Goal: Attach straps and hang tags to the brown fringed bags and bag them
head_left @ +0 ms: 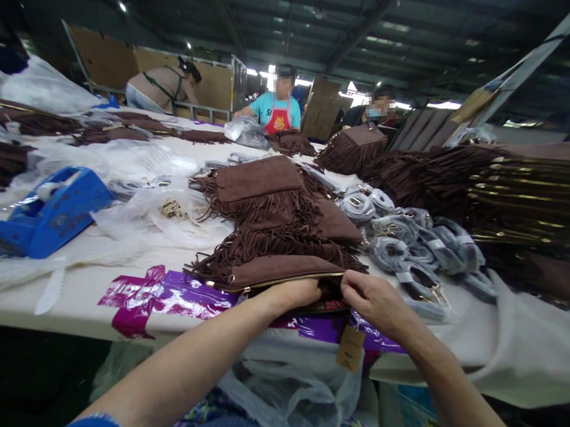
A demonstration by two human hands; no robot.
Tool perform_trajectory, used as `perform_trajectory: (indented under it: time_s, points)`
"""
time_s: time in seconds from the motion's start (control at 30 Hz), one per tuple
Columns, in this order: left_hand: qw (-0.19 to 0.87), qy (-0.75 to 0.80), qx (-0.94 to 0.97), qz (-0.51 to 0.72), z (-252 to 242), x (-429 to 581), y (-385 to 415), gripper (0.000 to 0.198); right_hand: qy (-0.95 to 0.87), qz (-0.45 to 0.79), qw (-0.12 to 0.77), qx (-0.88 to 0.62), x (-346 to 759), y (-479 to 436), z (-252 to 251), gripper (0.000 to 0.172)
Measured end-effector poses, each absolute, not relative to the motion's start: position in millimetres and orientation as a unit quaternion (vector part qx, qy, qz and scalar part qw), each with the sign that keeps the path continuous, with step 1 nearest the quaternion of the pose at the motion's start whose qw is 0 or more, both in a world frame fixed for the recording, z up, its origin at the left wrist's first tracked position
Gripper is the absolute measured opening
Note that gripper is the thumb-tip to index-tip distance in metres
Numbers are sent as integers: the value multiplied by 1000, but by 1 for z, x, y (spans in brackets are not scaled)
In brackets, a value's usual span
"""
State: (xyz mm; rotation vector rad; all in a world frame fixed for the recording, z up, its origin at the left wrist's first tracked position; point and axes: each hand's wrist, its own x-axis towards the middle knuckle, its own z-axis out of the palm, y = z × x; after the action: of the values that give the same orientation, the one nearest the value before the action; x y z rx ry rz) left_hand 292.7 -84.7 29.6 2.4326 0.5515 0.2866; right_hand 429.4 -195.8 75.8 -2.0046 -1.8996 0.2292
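Note:
A brown fringed bag [283, 269] lies at the table's front edge with its gold zipper open towards me. My left hand [301, 293] reaches into the opening, its fingers hidden inside the bag. At the right end of the zipper, my right hand [368, 296] pinches the bag's edge with thumb and fingers. A tan tag [350, 349] hangs below the bag near my right hand. Just behind lie more brown fringed bags [259, 180], one on top of another.
Wrapped grey straps [403, 239] lie to the right, beside stacked bags [532, 194]. A blue tape dispenser [50, 210] and clear plastic [146, 208] are on the left. Purple tape [188, 295] covers the front edge. Several people work beyond the table.

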Motion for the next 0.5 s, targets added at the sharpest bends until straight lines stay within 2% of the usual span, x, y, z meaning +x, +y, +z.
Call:
perform_trajectory:
  time_s: [0.37, 0.5]
  points:
    - [253, 107, 955, 110, 4, 299, -70, 45, -670, 83, 179, -716, 431, -197, 77, 19]
    - [268, 103, 948, 135, 12, 298, -75, 37, -681, 56, 155, -714, 429, -198, 76, 18]
